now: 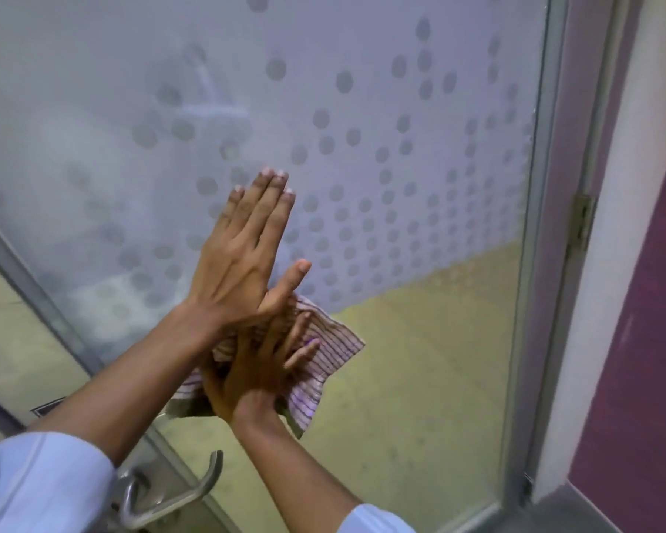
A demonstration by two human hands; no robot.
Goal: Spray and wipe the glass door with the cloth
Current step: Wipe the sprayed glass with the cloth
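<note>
1. Nearest the camera, below the cloth (pixel 323 363), two pale blue sleeves (pixel 35 482) are cut off by the bottom edge, and one metal door handle (pixel 170 494) is partly hidden behind the left forearm.
2. On the cloth, the right hand (pixel 262 371) presses flat with fingers straight and spread; it hides much of the one striped cloth against the glass door (pixel 420 302).
3. Above the cloth, the left hand (pixel 243 255) lies flat on the glass, fingers straight and together.
4. Beyond the cloth, shapes behind the frosted, dotted glass are too blurred to tell.
</note>
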